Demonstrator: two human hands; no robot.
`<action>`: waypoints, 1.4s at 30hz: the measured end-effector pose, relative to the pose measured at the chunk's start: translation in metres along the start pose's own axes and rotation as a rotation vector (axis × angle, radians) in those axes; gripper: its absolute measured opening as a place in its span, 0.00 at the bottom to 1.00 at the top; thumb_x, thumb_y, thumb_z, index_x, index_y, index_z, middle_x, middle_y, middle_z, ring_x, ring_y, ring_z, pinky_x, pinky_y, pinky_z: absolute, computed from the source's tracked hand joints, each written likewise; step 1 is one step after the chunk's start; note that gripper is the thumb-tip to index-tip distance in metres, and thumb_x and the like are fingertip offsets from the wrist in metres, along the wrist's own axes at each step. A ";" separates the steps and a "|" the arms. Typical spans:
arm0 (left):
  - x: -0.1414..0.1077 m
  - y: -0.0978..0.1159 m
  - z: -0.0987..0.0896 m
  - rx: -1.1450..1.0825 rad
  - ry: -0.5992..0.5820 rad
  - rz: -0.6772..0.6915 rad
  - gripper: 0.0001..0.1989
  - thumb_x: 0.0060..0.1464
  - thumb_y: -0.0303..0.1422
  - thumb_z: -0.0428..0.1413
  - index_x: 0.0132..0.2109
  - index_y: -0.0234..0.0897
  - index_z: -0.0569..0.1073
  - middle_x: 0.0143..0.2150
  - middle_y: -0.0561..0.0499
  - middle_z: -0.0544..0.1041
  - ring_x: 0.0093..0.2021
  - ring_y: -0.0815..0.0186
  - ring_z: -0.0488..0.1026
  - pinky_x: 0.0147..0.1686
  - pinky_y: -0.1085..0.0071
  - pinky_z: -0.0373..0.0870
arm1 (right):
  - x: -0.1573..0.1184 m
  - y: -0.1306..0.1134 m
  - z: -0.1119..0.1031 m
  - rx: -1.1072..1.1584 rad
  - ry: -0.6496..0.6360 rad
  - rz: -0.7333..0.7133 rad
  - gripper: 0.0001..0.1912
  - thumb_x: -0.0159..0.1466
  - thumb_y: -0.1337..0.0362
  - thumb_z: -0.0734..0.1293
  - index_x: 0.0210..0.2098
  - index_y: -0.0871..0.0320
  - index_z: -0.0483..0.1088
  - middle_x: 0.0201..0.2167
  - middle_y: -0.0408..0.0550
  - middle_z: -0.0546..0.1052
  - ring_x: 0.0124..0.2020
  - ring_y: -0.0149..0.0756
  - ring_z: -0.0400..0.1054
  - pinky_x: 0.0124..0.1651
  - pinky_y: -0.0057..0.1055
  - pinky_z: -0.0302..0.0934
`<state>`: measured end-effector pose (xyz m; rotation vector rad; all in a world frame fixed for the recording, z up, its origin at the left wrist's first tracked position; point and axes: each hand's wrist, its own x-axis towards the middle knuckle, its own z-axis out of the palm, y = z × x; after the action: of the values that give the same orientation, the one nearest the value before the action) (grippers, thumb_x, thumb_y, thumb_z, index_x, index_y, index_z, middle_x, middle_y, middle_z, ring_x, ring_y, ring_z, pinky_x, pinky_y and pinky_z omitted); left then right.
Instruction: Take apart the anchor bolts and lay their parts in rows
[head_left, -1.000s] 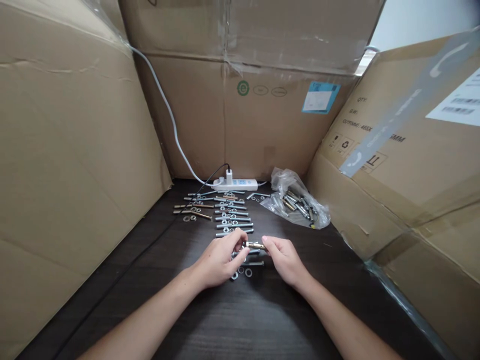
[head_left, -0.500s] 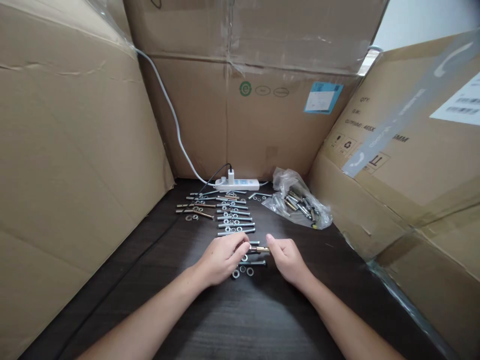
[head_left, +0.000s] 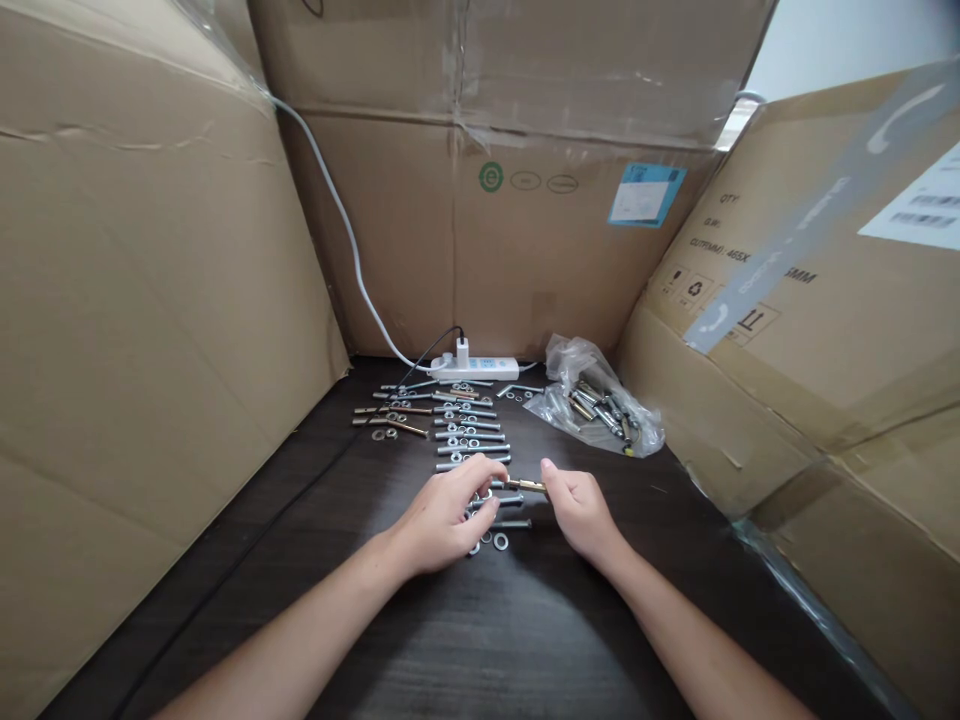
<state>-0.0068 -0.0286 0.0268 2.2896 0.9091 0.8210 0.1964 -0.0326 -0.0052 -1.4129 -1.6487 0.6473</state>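
Note:
My right hand point(head_left: 581, 510) pinches the right end of a brass-coloured expansion bolt point(head_left: 532, 486), held roughly level just over the tabletop. At its other end is my left hand point(head_left: 450, 510), thumb and forefinger spread apart, with a fingertip by the bolt's tip; whether they touch I cannot tell. Under and around the left fingers lie silvery bolts point(head_left: 514, 524), partly covered by the hand. A flat washer point(head_left: 500, 542) rests on the near side, beside a thinner ring.
Beyond my hands, silvery bolts point(head_left: 472, 437) with nuts and washers lie in rows. Brass-coloured bolts point(head_left: 409, 430) lie to their left. A clear plastic bag point(head_left: 600, 405) of metal parts sits right of a white power strip point(head_left: 487, 368). Cardboard boxes point(head_left: 540, 260) wall in the dark table point(head_left: 480, 640).
My left thumb and forefinger have parted from their pinch on the bolt. My right hand has shifted slightly up and right, carrying the bolt, and more of its length shows.

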 end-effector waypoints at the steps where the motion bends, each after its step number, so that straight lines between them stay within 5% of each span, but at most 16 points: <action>1: 0.000 0.000 0.000 0.000 -0.002 -0.007 0.12 0.56 0.28 0.48 0.48 0.39 0.65 0.39 0.52 0.69 0.36 0.69 0.65 0.32 0.75 0.63 | 0.000 0.000 0.000 -0.003 0.004 -0.001 0.26 0.65 0.50 0.52 0.16 0.56 0.43 0.16 0.39 0.46 0.18 0.25 0.41 0.22 0.28 0.36; 22: 0.003 0.000 0.003 0.063 -0.039 -0.092 0.05 0.59 0.34 0.47 0.41 0.39 0.64 0.33 0.55 0.68 0.30 0.70 0.64 0.31 0.75 0.61 | -0.002 -0.006 0.000 0.013 -0.074 -0.041 0.26 0.66 0.51 0.51 0.16 0.56 0.43 0.15 0.39 0.46 0.18 0.24 0.41 0.22 0.28 0.38; 28: 0.003 0.000 0.000 0.046 -0.025 -0.062 0.16 0.65 0.36 0.36 0.36 0.37 0.65 0.32 0.52 0.68 0.33 0.67 0.65 0.36 0.71 0.61 | -0.003 -0.006 0.000 0.031 -0.075 -0.052 0.26 0.66 0.52 0.52 0.16 0.57 0.44 0.15 0.39 0.47 0.18 0.24 0.42 0.22 0.28 0.38; 33: 0.000 0.003 -0.001 0.026 0.013 -0.073 0.09 0.60 0.34 0.46 0.47 0.39 0.63 0.37 0.52 0.68 0.35 0.67 0.65 0.36 0.72 0.62 | -0.002 -0.006 0.000 0.015 -0.030 -0.048 0.26 0.66 0.52 0.52 0.16 0.57 0.44 0.15 0.38 0.47 0.18 0.24 0.42 0.22 0.28 0.38; 42: 0.002 0.005 0.000 0.049 -0.026 -0.066 0.07 0.58 0.31 0.48 0.44 0.39 0.64 0.36 0.53 0.68 0.34 0.69 0.65 0.34 0.73 0.62 | -0.002 -0.006 0.000 0.001 -0.031 -0.059 0.26 0.66 0.52 0.51 0.16 0.57 0.43 0.15 0.39 0.47 0.18 0.24 0.42 0.22 0.28 0.38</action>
<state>-0.0038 -0.0303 0.0305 2.2938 0.9976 0.7469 0.1931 -0.0355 -0.0006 -1.3548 -1.7076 0.6398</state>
